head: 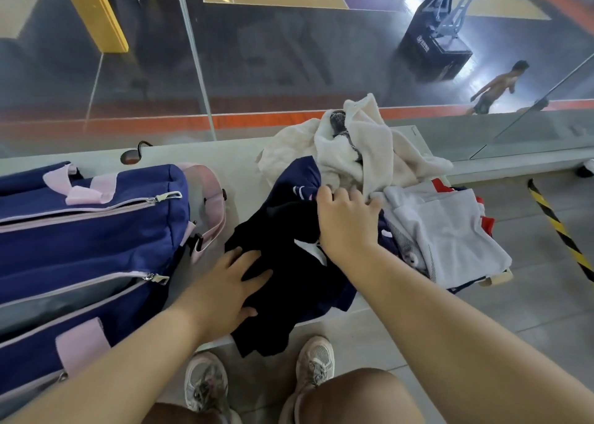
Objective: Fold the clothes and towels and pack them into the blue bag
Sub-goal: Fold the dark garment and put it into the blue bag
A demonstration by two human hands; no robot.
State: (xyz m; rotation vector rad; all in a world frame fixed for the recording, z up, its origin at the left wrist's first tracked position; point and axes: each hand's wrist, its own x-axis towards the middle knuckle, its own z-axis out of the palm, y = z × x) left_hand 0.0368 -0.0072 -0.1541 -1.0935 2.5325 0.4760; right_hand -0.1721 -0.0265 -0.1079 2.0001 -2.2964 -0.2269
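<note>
We have the navy garment (289,279) crumpled on the bench (225,153), just right of the blue bag (80,237), with its near edge hanging over the bench front. Our left hand (225,292) lies flat on the side nearest the bag, fingers released and spread. Our right hand (345,221), farther from the bag, curls its fingers over the garment's far edge, grasping the cloth. Farther right of the bag lie a white towel (369,153) and a pale grey garment (450,230).
</note>
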